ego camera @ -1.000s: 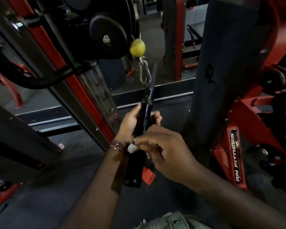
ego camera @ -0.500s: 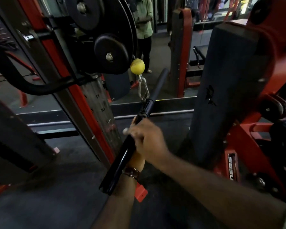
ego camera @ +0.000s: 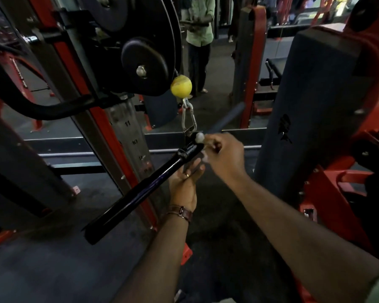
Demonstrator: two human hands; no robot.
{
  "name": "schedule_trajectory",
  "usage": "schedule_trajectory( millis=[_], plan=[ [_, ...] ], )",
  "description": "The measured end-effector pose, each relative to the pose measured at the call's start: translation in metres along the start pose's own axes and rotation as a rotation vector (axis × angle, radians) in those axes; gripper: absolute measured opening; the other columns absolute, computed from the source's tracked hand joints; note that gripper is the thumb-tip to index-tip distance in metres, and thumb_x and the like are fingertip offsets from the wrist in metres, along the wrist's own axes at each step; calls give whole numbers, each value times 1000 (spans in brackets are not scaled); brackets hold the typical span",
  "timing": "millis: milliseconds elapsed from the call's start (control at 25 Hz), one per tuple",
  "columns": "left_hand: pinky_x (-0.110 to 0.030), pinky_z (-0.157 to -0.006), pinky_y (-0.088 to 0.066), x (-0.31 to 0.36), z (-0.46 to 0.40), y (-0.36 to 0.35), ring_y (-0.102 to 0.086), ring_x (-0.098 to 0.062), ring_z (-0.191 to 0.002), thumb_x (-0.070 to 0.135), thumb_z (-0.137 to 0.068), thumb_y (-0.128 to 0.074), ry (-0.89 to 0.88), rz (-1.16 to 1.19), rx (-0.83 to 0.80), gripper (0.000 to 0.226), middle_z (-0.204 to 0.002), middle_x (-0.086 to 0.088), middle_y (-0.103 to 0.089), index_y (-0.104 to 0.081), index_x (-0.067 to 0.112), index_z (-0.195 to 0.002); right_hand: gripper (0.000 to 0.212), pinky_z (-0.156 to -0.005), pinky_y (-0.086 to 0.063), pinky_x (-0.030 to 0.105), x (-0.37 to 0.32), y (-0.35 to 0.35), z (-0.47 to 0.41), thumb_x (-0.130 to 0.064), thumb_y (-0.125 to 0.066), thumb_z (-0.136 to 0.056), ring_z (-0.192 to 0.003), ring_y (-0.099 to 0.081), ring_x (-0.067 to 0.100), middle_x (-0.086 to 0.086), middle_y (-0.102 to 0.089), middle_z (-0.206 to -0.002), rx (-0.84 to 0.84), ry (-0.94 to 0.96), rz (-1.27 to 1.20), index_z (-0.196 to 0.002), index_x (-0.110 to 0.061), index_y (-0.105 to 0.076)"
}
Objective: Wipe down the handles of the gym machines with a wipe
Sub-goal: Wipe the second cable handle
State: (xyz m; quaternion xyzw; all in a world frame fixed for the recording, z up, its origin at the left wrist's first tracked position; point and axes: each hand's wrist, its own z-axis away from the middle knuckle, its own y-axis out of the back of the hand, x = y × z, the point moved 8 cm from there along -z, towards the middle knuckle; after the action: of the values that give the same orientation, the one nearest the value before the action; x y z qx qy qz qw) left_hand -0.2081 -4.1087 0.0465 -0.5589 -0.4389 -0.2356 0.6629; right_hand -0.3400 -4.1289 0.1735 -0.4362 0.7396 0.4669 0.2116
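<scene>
The left hand (ego camera: 185,180), palm up with fingers relaxed, supports from below the long black metal bar handle (ego camera: 140,191), apparently to steady it, while the right hand (ego camera: 224,153) pinches a small white crumpled wipe (ego camera: 199,136) against the bar's middle.

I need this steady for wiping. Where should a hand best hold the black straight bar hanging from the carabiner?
Probably the black straight bar near its centre swivel, cupped from below: it hangs tilted from the silver carabiner, so it pivots there.
</scene>
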Motion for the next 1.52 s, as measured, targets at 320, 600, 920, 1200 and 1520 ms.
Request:
schedule_trajectory(
  millis=[320,600,920,1200,1520],
  plan=[
    [-38,-96,-51,3,-38,-29,-62,-26,-118,25,-64,-84,42,103,-21,59,-126,-11,-67,-66,13,-120,21,-87,-47,18,23,-14,-35,-10,-68,-91,-98,-60,5,-1,-65,-111,-35,61,122,-112,-13,-72],
    [-29,-94,-54,8,-43,-36,-65,-17,-115,16,-72,-75,-4,113,-74,46,-120,-2,-71,-65,15,-117,17,-83,-47,8,18,-19,-37,-4,-70,-89,-91,-61,2,-1,-65,-104,-64,196,77,-106,-7,-74],
    [-48,-110,-42,3,-47,-22,-62,-22,-122,36,-62,-89,-22,11,-17,45,-123,-2,-70,-77,28,-105,17,-85,-51,13,15,-23,-32,-2,-68,-90,-92,-61,2,1,-65,-105,-190,183,51,-105,-7,-73],
    [-50,-108,-44,2,-45,-12,-64,-24,-119,27,-62,-88,-41,20,46,39,-119,-3,-72,-79,30,-100,19,-79,-53,16,22,-27,-36,0,-65,-90,-84,-60,0,-6,-60,-99,-192,145,68,-106,-7,-73],
    [-43,-106,-47,-3,-44,-15,-61,-25,-123,31,-64,-91,48,-1,15,65,-128,-9,-68,-67,12,-121,22,-79,-50,18,20,-24,-15,8,-62,-87,-86,-61,13,10,-65,-100,-2,193,67,-102,-3,-74]
  ],
)
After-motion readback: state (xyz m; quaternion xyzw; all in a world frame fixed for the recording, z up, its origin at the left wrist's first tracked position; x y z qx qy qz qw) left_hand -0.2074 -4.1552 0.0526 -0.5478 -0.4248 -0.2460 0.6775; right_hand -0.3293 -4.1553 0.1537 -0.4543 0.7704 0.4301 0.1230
